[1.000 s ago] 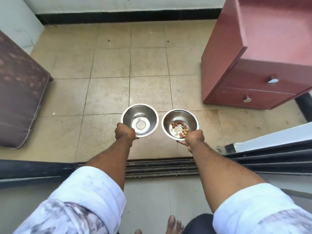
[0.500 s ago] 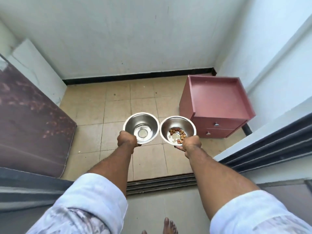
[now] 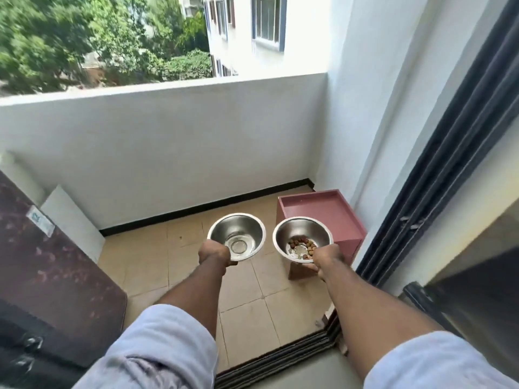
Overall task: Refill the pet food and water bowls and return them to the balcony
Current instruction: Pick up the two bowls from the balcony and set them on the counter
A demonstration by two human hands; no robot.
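Observation:
Two steel bowls are held side by side in the air above the tiled balcony floor (image 3: 193,265). My left hand (image 3: 214,254) grips the near rim of the water bowl (image 3: 237,234), which shows a clear shiny bottom. My right hand (image 3: 327,259) holds the near rim of the food bowl (image 3: 302,237), with brown kibble lying around its centre. Both arms reach straight forward over the door track.
A pink cabinet (image 3: 320,211) stands in the right corner, partly behind the food bowl. A dark brown mattress (image 3: 50,276) leans at the left. The white parapet wall (image 3: 168,141) closes the far side. Sliding door frame (image 3: 438,164) rises at the right; door track (image 3: 278,357) crosses the threshold.
The view has tilted upward, from the floor to the parapet and trees beyond. Both bowls stay gripped and level; the hands keep the same hold.

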